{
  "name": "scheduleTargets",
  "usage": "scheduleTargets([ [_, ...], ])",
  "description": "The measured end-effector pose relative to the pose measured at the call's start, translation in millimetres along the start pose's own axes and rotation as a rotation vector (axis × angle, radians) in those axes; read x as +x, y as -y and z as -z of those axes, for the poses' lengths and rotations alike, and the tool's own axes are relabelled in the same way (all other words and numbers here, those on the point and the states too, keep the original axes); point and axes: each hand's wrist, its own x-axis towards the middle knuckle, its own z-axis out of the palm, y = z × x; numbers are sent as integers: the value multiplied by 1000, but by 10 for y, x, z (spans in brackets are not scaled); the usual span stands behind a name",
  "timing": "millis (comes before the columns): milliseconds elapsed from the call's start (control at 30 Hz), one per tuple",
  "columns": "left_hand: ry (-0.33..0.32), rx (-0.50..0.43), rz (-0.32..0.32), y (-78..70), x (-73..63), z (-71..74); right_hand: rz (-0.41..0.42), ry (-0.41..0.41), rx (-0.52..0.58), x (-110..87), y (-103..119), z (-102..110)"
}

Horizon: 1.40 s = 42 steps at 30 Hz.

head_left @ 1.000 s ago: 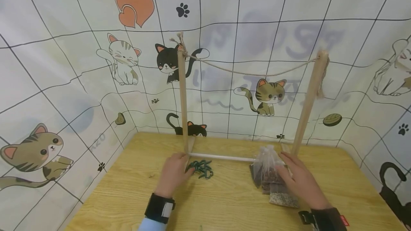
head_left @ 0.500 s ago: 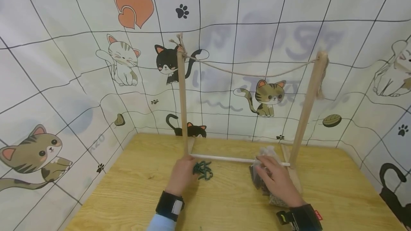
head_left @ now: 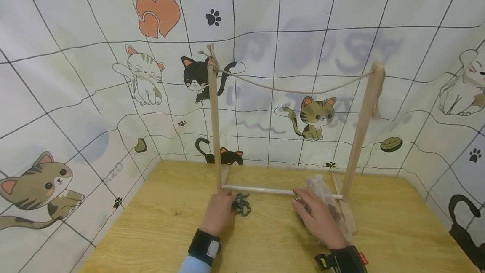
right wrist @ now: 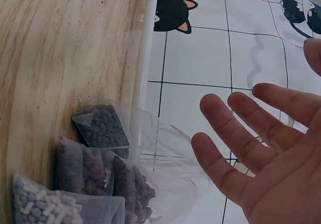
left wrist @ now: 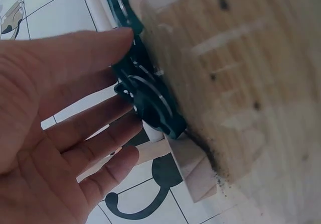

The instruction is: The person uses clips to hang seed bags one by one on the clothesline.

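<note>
One wooden post (head_left: 214, 129) upright, toward the counter's (head_left: 265, 243) back edge. Left hand (head_left: 219, 212) near its foot: fingers spread, thumb tip over the green clips (head_left: 241, 204); contact cannot be told. Clips heaped on the counter, just in front of the left end of a low white rod (head_left: 261, 189); sagging cord (head_left: 288, 90) strung above. Right hand (head_left: 317, 218): fingers spread, partly covering small sheer bags (right wrist: 83, 166) in the head view. Bags clustered near the rod's right end. Second post (head_left: 360, 142) beyond, toward the counter's right edge.
</note>
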Motion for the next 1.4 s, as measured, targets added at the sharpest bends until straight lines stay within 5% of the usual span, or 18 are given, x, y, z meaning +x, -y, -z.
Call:
scheduleTargets([
  [600,-77,2,-8,2,33,1,-3,-4,12,-5,-23,32],
  [1000,-25,-259,106,-26,55,172,10,-18,12,-19,-15,13],
  [1233,-76,-340,89,-78,80,279,-6,-11,0,-16,18,-9],
  [1400,-84,-535,58,-151,113,381,62,-46,25,-2,54,-54],
])
